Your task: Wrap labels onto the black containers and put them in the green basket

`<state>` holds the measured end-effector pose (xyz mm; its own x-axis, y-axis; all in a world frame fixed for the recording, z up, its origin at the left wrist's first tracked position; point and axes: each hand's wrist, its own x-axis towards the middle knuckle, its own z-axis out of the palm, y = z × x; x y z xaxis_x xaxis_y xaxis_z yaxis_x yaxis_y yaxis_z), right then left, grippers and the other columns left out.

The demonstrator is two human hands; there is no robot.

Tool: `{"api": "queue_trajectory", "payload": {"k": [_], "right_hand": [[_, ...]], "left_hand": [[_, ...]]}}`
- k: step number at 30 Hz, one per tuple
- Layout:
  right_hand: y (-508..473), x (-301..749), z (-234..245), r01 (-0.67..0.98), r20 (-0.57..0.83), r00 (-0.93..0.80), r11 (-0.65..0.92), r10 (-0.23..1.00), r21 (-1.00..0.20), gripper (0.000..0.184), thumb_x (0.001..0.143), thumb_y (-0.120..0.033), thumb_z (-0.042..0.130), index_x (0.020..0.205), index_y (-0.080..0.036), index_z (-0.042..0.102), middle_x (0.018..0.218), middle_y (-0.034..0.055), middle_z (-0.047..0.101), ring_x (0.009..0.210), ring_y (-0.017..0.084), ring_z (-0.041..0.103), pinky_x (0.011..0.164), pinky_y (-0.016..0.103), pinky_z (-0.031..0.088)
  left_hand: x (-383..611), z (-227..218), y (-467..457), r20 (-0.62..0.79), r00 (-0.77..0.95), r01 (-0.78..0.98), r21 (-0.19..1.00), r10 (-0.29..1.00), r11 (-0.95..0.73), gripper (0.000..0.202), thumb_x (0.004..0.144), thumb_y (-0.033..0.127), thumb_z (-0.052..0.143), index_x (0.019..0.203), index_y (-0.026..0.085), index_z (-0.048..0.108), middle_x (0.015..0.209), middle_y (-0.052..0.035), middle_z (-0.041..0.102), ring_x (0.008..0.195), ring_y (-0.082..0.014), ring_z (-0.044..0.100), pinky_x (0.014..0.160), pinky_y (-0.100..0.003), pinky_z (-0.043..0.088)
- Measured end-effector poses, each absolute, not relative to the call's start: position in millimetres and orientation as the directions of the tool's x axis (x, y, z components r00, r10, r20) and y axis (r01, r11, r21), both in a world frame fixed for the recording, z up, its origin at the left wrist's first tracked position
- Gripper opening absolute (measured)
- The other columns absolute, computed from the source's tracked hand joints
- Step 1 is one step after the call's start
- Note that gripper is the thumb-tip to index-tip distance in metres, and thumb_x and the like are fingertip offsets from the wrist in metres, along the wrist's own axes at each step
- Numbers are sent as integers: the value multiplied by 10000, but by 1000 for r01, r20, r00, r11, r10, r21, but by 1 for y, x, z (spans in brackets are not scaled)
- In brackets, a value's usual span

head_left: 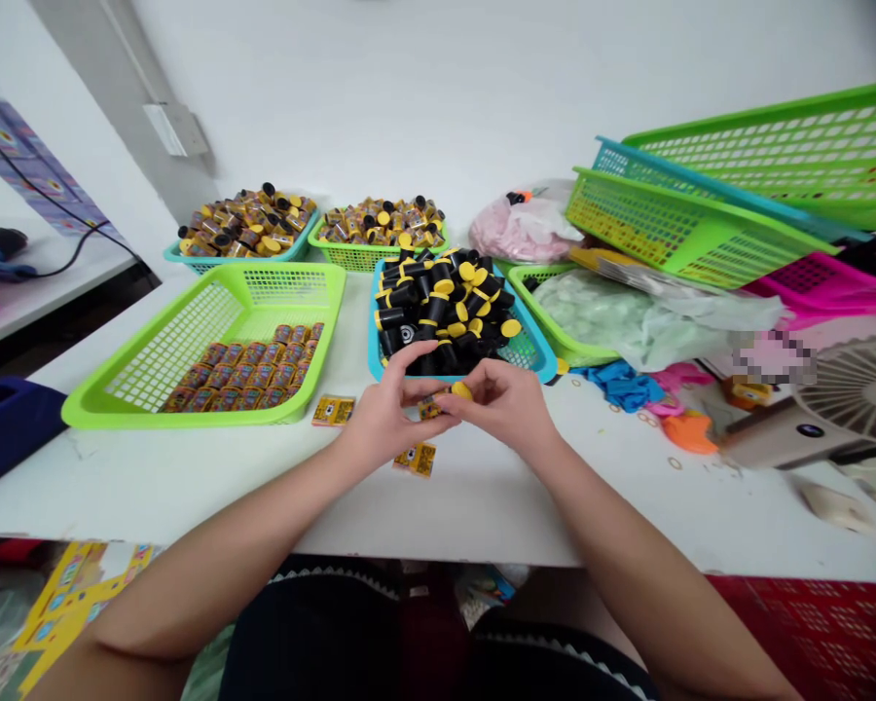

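Small yellow-capped container (430,406) between left hand (383,414) and right hand (511,399), just in front of the blue basket (542,362).
Nearest, on the table (496,506) in front of the blue basket, lies a printed label (415,460); slightly farther, off the basket's near left corner, is a label stack (334,411). The left fingers pinch the container's printed body, index finger arched up; the right thumb and index finger pinch its capped end. To do this well, I'd judge, steady the body with the left, keep the right's pressure light and even, and the print square to the cap. Black containers (416,312) fill the blue basket; left of it, a green basket (190,420) holds printed containers (248,375) in rows; behind it to the left stand two farther baskets (350,257), heaped.
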<state>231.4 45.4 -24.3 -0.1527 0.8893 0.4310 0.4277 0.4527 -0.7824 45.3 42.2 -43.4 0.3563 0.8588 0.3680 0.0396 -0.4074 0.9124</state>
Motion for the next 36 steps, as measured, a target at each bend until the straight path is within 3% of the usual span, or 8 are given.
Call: {"api": "queue_trajectory", "payload": {"k": [2,3,6,9,11,15,24,36], "right_hand": [[42,234,-25,577,551,-111,505,827,-642,506,805,-573,645,527,-206,434,470,-44,422,447,89,413,430,251,351],[40,235,-25,596,631,-103,556,769,-579,476,868,-554,569,560,-205,470,501,-27,458,467,101,444,446,258,373],[36,234,-26,541,805,-198,747,560,-386,281,937,-437,493,998,-193,619,897,79,666,774,185,646,652,316,542],[36,221,-32,504,804,-408,841,434,-198,549,862,-353,633,1348,-181,443,1249,155,576,1173,263,582,964,421,535],[37,212,-38,537,807,-424,831,412,-143,624,845,-252,649,1401,-177,375,1262,161,547,1219,260,548,1009,440,519],[39,207,-46,553,844,-427,832,325,-41,575,823,-93,593,1362,-192,418,1154,117,604,1123,233,593,946,428,559],[35,212,-48,576,929,-245,812,278,-91,585,778,-145,715,1319,-214,503,1123,97,644,1026,218,647,884,377,591],[32,214,-51,575,898,-262,804,355,-150,671,782,-162,686,1387,-300,430,1171,88,668,1036,253,678,863,435,597]], "left_hand": [[46,-42,40,375,296,35,915,878,-403,804,729,264,817,1381,274,347,1022,-58,751,966,-212,727,929,-378,556],[47,-41,39,378,258,10,919,889,-394,825,720,260,826,1386,272,340,1028,-59,752,969,-214,729,937,-380,557],[47,-33,38,380,147,-106,924,913,-368,918,686,237,855,1410,265,291,1003,-54,758,913,-207,745,908,-359,582],[47,-26,37,362,82,-209,917,929,-339,987,668,218,867,1431,263,243,932,-36,765,814,-192,755,833,-331,611],[48,-23,36,332,79,-261,917,940,-302,1017,664,225,868,1441,261,214,904,-29,765,766,-189,755,787,-328,622],[50,-22,36,305,93,-298,917,948,-266,1090,628,236,888,1450,272,173,922,-31,758,792,-207,755,776,-350,625],[45,-19,36,345,238,-353,902,908,-250,1093,615,221,898,1446,269,189,943,-43,770,800,-224,758,690,-288,619],[40,-18,38,300,313,-303,931,901,-204,1087,644,278,884,1469,274,177,933,-49,777,774,-220,757,688,-296,614]]}}
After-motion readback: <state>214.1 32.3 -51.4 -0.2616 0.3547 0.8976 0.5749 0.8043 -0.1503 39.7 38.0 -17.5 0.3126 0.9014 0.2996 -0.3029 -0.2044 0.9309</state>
